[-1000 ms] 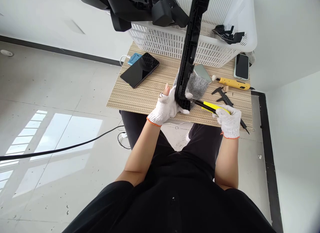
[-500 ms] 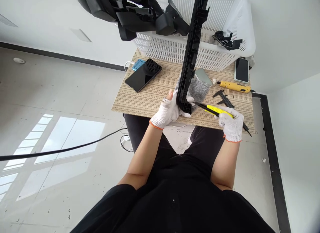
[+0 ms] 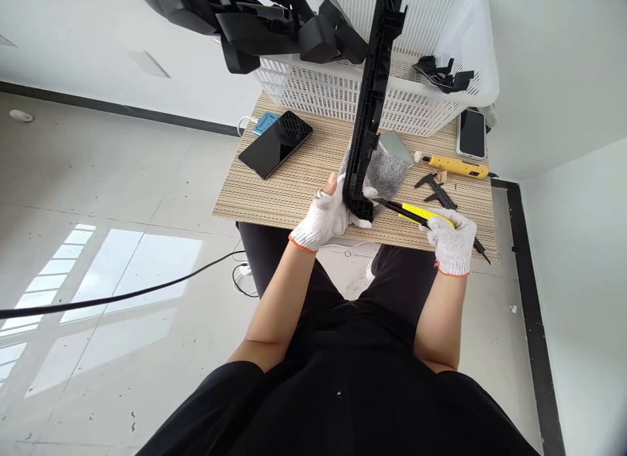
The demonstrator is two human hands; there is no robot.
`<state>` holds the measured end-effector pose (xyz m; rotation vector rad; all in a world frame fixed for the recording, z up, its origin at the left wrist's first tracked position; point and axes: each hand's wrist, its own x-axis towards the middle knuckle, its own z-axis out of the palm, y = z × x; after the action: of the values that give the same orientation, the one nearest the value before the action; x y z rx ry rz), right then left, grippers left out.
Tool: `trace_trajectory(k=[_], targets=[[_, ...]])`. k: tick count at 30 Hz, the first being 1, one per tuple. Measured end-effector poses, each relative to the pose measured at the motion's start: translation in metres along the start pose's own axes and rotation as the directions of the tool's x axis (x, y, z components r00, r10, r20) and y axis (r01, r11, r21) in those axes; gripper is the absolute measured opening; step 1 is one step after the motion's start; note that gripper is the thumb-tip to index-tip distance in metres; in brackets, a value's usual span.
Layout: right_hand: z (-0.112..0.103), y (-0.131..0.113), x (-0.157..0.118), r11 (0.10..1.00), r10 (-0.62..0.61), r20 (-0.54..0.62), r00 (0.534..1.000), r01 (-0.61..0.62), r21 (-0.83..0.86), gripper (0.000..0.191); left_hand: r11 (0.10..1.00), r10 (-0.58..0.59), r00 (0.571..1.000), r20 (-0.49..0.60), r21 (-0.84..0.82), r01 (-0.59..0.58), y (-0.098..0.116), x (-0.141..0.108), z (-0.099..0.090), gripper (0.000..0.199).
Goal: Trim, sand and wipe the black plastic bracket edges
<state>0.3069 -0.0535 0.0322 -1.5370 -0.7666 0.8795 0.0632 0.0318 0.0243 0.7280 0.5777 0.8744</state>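
Observation:
My left hand, in a white knit glove with the thumb tip bare, is wrapped round the lower end of a long black plastic trim piece. The piece stretches away from me over the basket's near wall, its ribbed side showing. In my gloved right hand is a yellow and black utility knife. Its blade end points left, close to the trim's lower end; whether it touches cannot be made out. Beneath the trim lies a grey cloth.
A white basket holding black plastic parts stands at the back of the wood-grain table. A large black phone lies left. To the right are a yellow pen-like tool, a caliper and another phone.
The whole view has shifted slightly, so everything sits a little further left. Both hands keep their holds, and the knife stays near the trim's lower end.

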Motion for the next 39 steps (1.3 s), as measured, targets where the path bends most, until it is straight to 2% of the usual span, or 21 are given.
trace_trajectory(k=[3,7,10,14,18,23,27,32,39], targets=[[0.000,0.000,0.000,1.000,0.017,0.044,0.999,-0.017,-0.012,0.025,1.000,0.012,1.000,0.028,-0.011,-0.011,-0.001,0.000,-0.002,0.089],[0.001,-0.002,-0.001,1.000,0.023,0.001,1.000,-0.023,0.013,0.023,1.000,0.006,1.000,0.015,0.006,-0.006,-0.001,0.000,-0.003,0.088],[0.001,-0.003,-0.001,0.999,0.046,0.060,0.997,-0.045,-0.022,0.025,1.000,0.002,1.000,0.021,0.015,-0.002,-0.001,-0.001,-0.002,0.087],[0.001,-0.002,-0.001,1.000,0.010,0.026,1.000,-0.010,-0.016,0.026,0.999,0.033,0.998,0.048,0.002,-0.033,-0.002,-0.001,-0.003,0.086],[0.000,-0.004,-0.002,0.995,0.073,0.108,0.992,-0.064,-0.079,0.030,1.000,0.012,0.999,0.051,0.005,-0.012,-0.003,0.000,-0.006,0.087],[0.001,-0.004,-0.002,0.997,0.036,0.098,0.995,-0.029,-0.074,0.039,0.999,0.025,0.999,0.033,0.023,-0.026,-0.004,0.002,-0.007,0.087],[0.002,-0.004,-0.003,0.998,0.005,0.096,0.995,0.001,-0.063,0.036,0.999,0.030,0.999,0.041,0.030,-0.031,-0.004,-0.001,-0.005,0.084],[0.004,-0.008,-0.004,0.996,0.007,0.051,0.999,-0.002,-0.089,0.032,0.988,0.034,0.999,-0.034,0.152,-0.029,0.002,-0.010,0.002,0.073],[0.006,-0.009,-0.005,0.994,0.009,0.023,1.000,-0.007,-0.107,0.031,0.976,0.022,1.000,-0.010,0.215,-0.020,0.004,-0.010,0.000,0.071]])
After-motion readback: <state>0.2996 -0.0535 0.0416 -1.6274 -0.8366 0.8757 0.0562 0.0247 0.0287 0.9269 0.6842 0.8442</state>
